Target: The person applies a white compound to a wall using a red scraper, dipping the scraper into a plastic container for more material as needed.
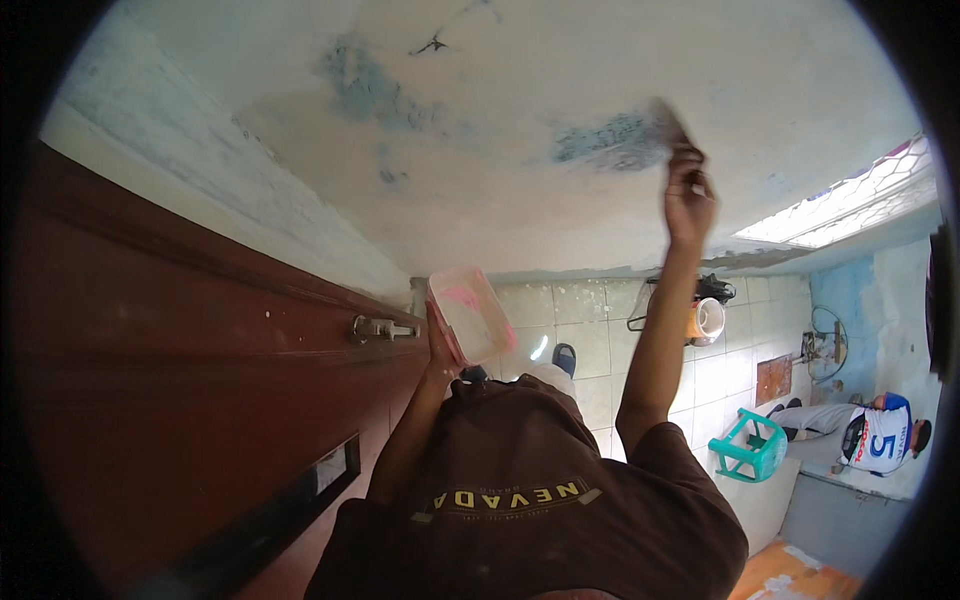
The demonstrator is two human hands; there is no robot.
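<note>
With your right hand (690, 200) closed on a blurred flat tool (672, 122) at the bluish patch (605, 140) on the wall (520, 190) and your left hand (438, 348) gripping the pink container (502, 338) below, too steep a tool angle could gouge.

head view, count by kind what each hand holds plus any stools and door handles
Pink-edged tub, left hand: 1
Flat tool, blurred, right hand: 1
Turquoise stool: 1
Door handle: 1
Total: 4

The pale tiled floor (590, 300) bears a green plastic stool (766, 452) and an orange-and-white container (711, 318).
</note>
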